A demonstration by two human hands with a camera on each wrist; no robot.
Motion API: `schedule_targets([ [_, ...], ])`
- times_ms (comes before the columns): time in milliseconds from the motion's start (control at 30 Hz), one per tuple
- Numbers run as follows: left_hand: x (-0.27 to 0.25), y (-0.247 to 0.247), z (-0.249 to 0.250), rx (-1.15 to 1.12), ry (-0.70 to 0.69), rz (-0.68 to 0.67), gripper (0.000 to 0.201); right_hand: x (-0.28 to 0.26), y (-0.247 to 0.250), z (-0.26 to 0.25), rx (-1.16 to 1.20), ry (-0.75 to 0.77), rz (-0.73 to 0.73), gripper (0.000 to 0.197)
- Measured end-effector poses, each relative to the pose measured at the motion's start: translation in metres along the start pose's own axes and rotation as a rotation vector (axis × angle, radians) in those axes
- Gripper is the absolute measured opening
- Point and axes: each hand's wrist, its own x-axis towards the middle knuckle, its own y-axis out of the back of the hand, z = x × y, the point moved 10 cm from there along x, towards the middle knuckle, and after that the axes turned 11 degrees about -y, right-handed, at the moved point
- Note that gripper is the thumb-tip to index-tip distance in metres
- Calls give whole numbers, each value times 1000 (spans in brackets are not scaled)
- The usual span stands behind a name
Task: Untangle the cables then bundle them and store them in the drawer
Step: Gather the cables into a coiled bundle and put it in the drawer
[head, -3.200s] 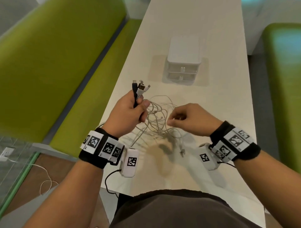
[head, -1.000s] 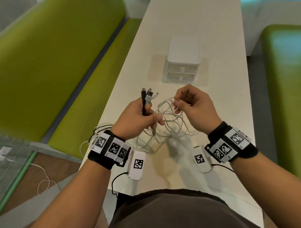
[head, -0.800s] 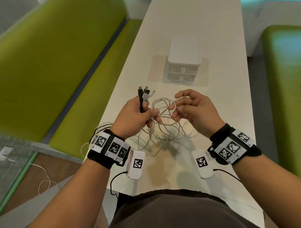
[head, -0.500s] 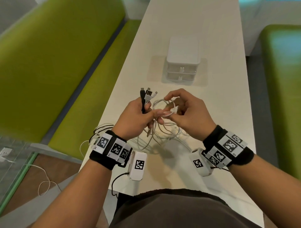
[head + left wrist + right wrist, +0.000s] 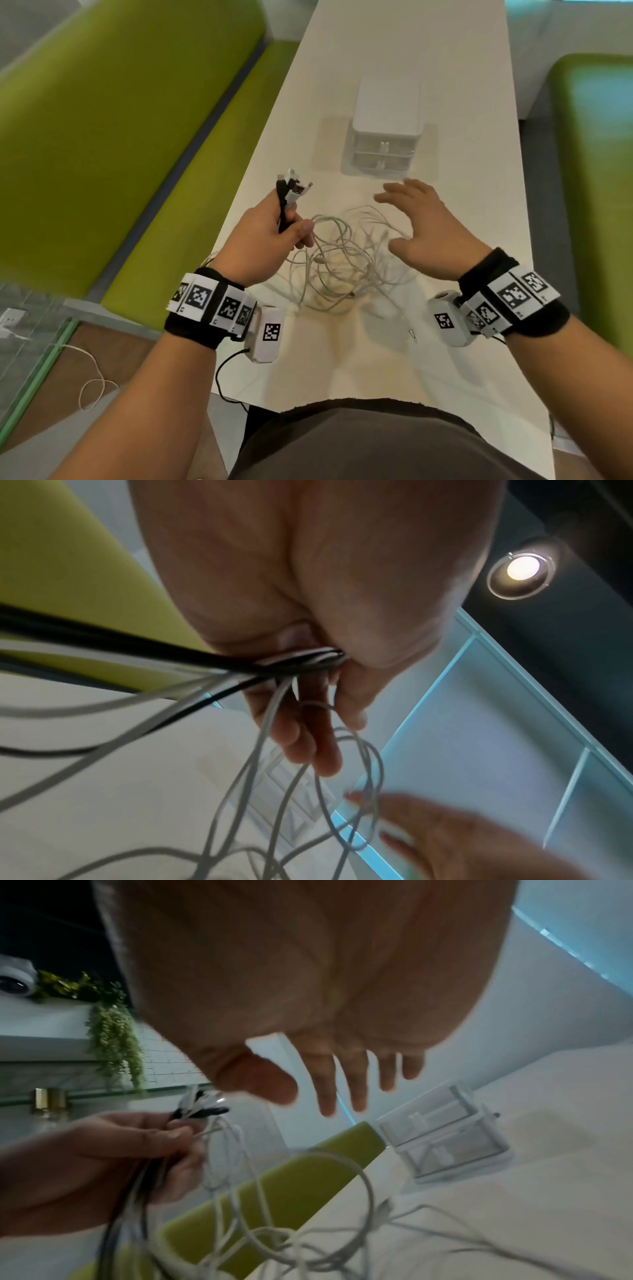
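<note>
A tangle of white cables [image 5: 346, 263] lies on the white table [image 5: 394, 54] between my hands. My left hand [image 5: 270, 236] grips a bunch of black and white cable ends [image 5: 291, 188], plugs sticking up above the fist; the left wrist view shows the cables [image 5: 274, 664] pinched in the fingers, and in the right wrist view the plugs [image 5: 202, 1107] fan out. My right hand [image 5: 421, 226] hovers over the tangle's right side with fingers spread [image 5: 342, 1080], holding nothing. A small white two-drawer unit [image 5: 385, 133] stands beyond, both drawers closed.
Green benches [image 5: 113, 102] run along the table's left side and another green seat [image 5: 596, 171] on the right. A loose plug [image 5: 412, 334] lies on the table near my right wrist. A white cord [image 5: 92, 387] lies on the floor at lower left.
My right hand has let go of the cable loop it was pinching and opened, moving right and away from my left hand. The left hand keeps its grip on the cable ends.
</note>
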Motion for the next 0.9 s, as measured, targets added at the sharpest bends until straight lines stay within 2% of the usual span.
schedule_targets([
  [33, 1, -6, 5, 7, -22, -19, 29, -4, 3, -15, 76, 86, 38, 71],
  [100, 1, -15, 11, 11, -53, -35, 32, -9, 1, -38, 179, 207, 64, 52],
  [233, 0, -14, 12, 15, -56, 32, 42, -5, -11, -48, 210, 164, 72, 13],
  [333, -4, -2, 8, -4, -12, 101, 38, -1, -5, -35, 187, 90, 145, 21],
  [433, -6, 14, 5, -52, 7, 177, 40, -3, 3, -25, 367, 69, 91, 13],
  [467, -6, 13, 6, -65, -1, 163, 40, -4, 2, -27, 439, 65, 43, 12],
  [500, -4, 10, 9, -75, -12, 138, 39, -5, -1, -29, 482, 54, -1, 19],
  [567, -2, -1, 12, -87, -20, 86, 27, -7, -7, -37, 461, 69, -19, 25],
  [600, -1, -6, 15, -85, -22, 71, 19, -9, -8, -42, 425, 99, 9, 21],
  [700, 0, -9, 14, -105, 9, 79, 20, -10, -10, -44, 442, 145, 44, 10],
  [833, -2, 0, 9, -97, 41, 110, 38, -5, 1, -19, 823, 55, 79, 6],
  [900, -3, 10, 5, -106, 51, 150, 36, -2, 10, -5, 959, 24, 117, 4],
])
